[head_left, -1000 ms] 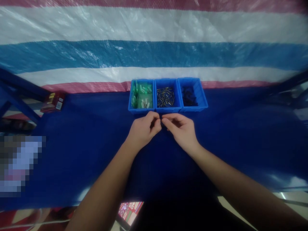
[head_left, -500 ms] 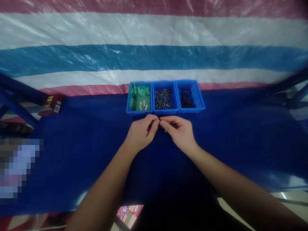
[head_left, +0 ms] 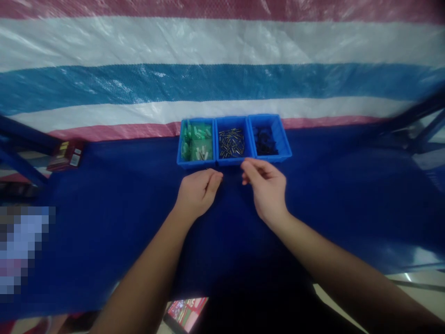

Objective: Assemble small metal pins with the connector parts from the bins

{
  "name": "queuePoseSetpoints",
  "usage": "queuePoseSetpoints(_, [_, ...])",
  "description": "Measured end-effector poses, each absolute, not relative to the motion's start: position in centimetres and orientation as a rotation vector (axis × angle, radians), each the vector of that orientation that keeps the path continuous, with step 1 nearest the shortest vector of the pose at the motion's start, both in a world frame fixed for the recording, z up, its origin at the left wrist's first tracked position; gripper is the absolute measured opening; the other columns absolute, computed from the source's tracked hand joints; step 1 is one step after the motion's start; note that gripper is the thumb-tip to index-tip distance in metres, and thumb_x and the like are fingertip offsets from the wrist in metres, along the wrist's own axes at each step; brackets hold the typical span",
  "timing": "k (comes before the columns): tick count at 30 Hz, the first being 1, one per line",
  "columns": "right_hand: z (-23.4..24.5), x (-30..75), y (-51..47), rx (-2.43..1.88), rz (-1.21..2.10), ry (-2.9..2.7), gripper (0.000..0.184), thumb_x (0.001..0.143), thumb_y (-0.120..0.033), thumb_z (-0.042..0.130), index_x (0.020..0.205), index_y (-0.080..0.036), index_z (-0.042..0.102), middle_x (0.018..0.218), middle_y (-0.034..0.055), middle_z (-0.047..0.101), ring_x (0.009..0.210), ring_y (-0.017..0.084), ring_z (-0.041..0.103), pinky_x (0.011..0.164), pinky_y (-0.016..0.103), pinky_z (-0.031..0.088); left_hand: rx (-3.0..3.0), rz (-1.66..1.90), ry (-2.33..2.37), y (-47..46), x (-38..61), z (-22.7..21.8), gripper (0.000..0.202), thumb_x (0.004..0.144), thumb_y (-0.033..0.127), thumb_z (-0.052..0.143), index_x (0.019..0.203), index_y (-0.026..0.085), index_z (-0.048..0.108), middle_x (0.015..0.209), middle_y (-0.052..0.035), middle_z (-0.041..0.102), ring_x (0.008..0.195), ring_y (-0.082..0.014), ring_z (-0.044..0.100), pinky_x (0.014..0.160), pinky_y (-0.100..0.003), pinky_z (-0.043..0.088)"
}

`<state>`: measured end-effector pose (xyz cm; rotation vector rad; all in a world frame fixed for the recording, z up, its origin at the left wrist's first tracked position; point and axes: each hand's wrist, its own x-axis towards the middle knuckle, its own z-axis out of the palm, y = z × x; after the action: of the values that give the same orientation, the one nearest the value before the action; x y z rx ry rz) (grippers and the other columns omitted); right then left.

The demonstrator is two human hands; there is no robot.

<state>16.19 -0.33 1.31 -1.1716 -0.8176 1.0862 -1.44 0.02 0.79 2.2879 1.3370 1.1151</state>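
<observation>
**Item:** middle blue plastic bin holding thin brass-and-dark metal pins. It is standing at the far edge of the cloth, wall to wall between a left blue plastic bin of green and clear small parts and a right blue plastic bin of small black parts.

**Hands:**
- The right hand is hovering just before the middle and right bins, fingers loosely bent and parted, with nothing showing in them.
- The left hand is sitting low just before the left bin, fingers curling closed against the thumb. Whether a part is pinched inside cannot be told.

**Risks:**
- A tiny piece slipping from the fingertips would likely be getting lost against the dark cloth.
- A knuckle knocking a front rim could be mixing neighbouring lots.

**Surface:** dark blue woven cloth is covering the table. A small red box is lying at its far left.

**Room:** a red, white and blue striped plastic tarpaulin is hanging behind, and blue metal frame bars are crossing at the sides.
</observation>
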Motion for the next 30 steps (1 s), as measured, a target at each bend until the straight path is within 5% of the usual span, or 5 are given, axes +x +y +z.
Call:
queuePoseSetpoints(6, [1.7, 17.2, 0.8, -1.119, 0.912, -0.642, 0.024, 0.083, -0.032, 0.077, 0.103, -0.019, 0.073, 0.103, 0.0056, 0.076, 0.084, 0.017, 0.075, 0.061, 0.027, 0.060, 2.332, 1.094, 1.392, 0.1, -1.3, 0.9, 0.039, 0.103, 0.032, 0.044, 0.076, 0.017, 0.067, 0.063, 0.0003, 0.065, 0.058, -0.0113, 0.061, 0.060, -0.025, 0.045])
queuePoseSetpoints(16, [1.5, 17.5, 1.2, -1.072, 0.876, -0.690, 0.017, 0.087, -0.025, 0.070, 0.103, -0.021, 0.072, 0.110, 0.0051, 0.076, 0.090, 0.018, 0.076, 0.071, 0.031, 0.064, 2.355, 1.137, 1.410, 0.1, -1.3, 0.8, 0.035, 0.101, 0.029, 0.048, 0.075, 0.017, 0.067, 0.063, 0.0006, 0.066, 0.058, -0.0110, 0.062, 0.059, -0.026, 0.044])
queuePoseSetpoints(22, [1.7, 18.0, 1.1, -1.199, 0.731, -0.976, 0.009, 0.090, -0.027, 0.066, 0.093, -0.021, 0.071, 0.093, 0.0035, 0.075, 0.062, 0.012, 0.067, 0.043, 0.023, 0.046, 2.366, 1.149, 1.394, 0.0, -1.3, 0.8, 0.034, 0.101, 0.029, 0.049, 0.075, 0.018, 0.067, 0.065, 0.0004, 0.067, 0.059, -0.0110, 0.063, 0.060, -0.026, 0.045])
queuePoseSetpoints(26, [3.0, 18.9, 1.3, -1.324, 0.434, -1.365, 0.014, 0.091, -0.025, 0.062, 0.098, -0.023, 0.073, 0.092, 0.0032, 0.075, 0.076, 0.017, 0.067, 0.067, 0.033, 0.054, 2.368, 1.152, 1.404, 0.1, -1.4, 0.7, 0.032, 0.101, 0.028, 0.049, 0.076, 0.018, 0.067, 0.067, 0.0001, 0.068, 0.061, -0.0112, 0.063, 0.060, -0.026, 0.045])
queuePoseSetpoints(30, [5.0, 20.3, 3.4, -1.331, 0.297, -1.957, 0.027, 0.088, -0.014, 0.051, 0.092, -0.021, 0.076, 0.091, 0.0068, 0.075, 0.100, 0.027, 0.061, 0.089, 0.044, 0.047, 2.354, 1.166, 1.412, 0.2, -1.4, 0.7, 0.033, 0.100, 0.029, 0.050, 0.075, 0.017, 0.067, 0.067, -0.0007, 0.069, 0.060, -0.0116, 0.063, 0.060, -0.025, 0.046])
